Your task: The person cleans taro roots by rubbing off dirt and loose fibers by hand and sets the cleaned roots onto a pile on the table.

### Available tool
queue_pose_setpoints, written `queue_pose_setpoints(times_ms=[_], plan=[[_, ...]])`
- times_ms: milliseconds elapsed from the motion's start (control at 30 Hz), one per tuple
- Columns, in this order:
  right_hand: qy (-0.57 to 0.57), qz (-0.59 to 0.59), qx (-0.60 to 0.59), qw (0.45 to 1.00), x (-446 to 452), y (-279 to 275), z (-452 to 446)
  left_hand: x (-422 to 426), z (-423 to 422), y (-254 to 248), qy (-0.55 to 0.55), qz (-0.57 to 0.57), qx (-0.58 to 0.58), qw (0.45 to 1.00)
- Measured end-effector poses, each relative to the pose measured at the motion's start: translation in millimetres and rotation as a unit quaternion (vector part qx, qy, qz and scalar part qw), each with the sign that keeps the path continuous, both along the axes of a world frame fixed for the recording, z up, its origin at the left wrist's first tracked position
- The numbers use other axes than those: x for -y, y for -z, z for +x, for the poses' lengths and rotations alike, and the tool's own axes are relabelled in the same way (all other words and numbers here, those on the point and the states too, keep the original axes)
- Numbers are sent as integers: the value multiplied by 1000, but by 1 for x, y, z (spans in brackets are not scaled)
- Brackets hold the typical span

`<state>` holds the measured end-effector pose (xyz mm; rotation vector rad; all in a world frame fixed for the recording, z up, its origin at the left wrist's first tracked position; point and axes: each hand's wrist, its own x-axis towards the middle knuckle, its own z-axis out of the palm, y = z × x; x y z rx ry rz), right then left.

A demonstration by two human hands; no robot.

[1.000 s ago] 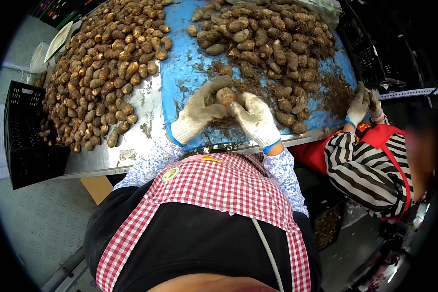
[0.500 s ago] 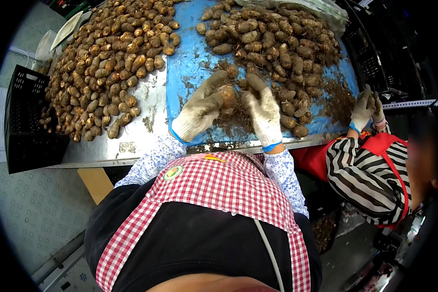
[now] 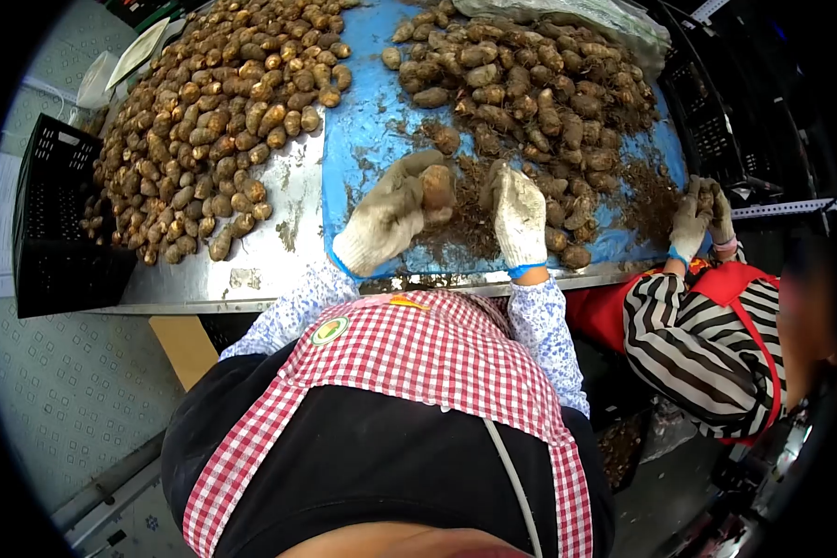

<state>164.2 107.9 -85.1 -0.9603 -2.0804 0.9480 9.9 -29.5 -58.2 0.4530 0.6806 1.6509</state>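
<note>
Left hand (image 3: 388,216), gloved, pinched a brown tuber (image 3: 438,187) between thumb and fingers, above the blue sheet (image 3: 355,139). Right hand (image 3: 519,216), also gloved, just right of it: fingers pressed together, pointing to the far side; could not tell whether they gripped anything. Loose root debris (image 3: 474,232) lay between the hands. Beyond, far right, a heap of rooty tubers (image 3: 549,102); left, a wide pile of tubers (image 3: 214,121) on bare metal tabletop (image 3: 293,209). At right, a co-worker's gloved hands (image 3: 699,212).

Soiled white-gloved L hand (image 3: 388,212) curled, palm inward; soiled white-gloved R hand (image 3: 518,214) upright nr it, apart.
</note>
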Motion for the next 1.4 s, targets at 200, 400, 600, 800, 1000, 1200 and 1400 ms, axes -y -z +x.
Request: queue_pose_setpoints(times_ms=[200, 400, 600, 800, 1000, 1200, 1400], plan=[[-135, -13, 102, 985, 24, -44, -3, -9, 9, 11, 5, -3, -77, 997], [-77, -248, -123, 958, -12, 37, -6, -2, 2, 10, 46, 10, 92, 995], [-58, -591, -498, 633, 13, -10, -11, -8, 7, 10, -28, -21, -71, 997], [-155, -243, -75, 955, 25, -41, -4, -1, 2, 19, 67, 36, -16, 997], [-41, 15, 137, 990, 1, -12, -15, -2, -13, 20, 90, 37, 283, 954], [-95, 40, 145, 984, 20, -31, -10, -4, -5, 27, -30, -45, 192, 980], [-203, 16, 45, 978, 26, -5, -20, -4, 2, 16, -26, -94, 97, 991]])
